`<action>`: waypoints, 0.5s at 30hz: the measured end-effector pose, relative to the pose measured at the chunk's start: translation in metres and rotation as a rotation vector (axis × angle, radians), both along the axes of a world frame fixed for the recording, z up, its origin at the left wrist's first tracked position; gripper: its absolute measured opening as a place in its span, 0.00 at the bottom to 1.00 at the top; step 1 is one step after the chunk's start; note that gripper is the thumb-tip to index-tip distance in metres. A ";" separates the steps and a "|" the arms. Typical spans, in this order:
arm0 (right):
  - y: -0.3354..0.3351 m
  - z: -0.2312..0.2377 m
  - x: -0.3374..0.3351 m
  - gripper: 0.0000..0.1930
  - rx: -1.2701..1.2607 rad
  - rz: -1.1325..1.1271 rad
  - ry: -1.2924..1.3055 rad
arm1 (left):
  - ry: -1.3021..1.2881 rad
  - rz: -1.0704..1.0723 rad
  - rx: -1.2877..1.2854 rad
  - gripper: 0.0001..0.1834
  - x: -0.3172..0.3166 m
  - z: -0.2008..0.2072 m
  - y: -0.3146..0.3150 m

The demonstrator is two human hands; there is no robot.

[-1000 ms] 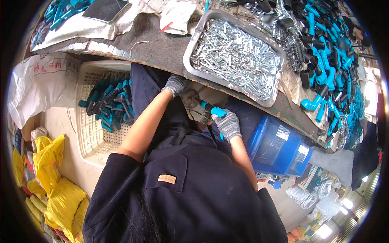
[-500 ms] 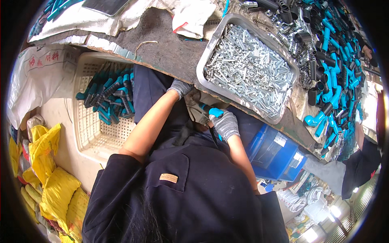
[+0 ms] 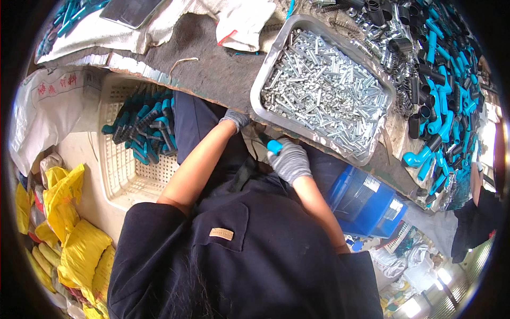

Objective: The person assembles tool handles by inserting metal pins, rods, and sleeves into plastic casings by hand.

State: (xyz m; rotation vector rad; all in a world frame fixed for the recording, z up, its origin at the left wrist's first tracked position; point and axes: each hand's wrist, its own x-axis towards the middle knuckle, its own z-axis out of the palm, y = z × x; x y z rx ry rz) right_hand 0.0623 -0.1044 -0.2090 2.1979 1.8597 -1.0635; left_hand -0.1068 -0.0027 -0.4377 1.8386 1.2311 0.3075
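A work table (image 3: 199, 85) with a big grey tray (image 3: 257, 87) of shiny screws (image 3: 324, 87)
Left of the tray lie a bent bit of string (image 3: 180, 63), a white cloth with a red edge (image 3: 247, 24) and, farther off, a long pale cloth (image 3: 122, 36). Right of the tray is a big heap of blue-green and black parts (image 3: 438, 101).

A dark flat device (image 3: 131, 11) lies on pale cloth (image 3: 90, 34) at the far left of your bench (image 3: 204, 66), near a crumpled white cloth (image 3: 248, 21) with a red edge. To your left, yellow sacks (image 3: 84, 252) lie heaped near a white bag (image 3: 50, 109) with red markings, while pale bags (image 3: 391, 264) sit at your lower right.
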 end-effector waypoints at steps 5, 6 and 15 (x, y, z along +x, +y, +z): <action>0.021 -0.031 -0.035 0.19 -0.073 0.234 -0.168 | 0.101 -0.205 0.162 0.32 0.002 0.044 0.002; 0.032 -0.019 -0.034 0.24 -0.054 0.247 -0.135 | 0.117 -0.250 0.221 0.30 0.002 0.056 -0.001; -0.030 -0.023 0.011 0.29 0.158 -0.125 0.360 | -0.105 -0.628 0.568 0.27 0.071 0.195 -0.073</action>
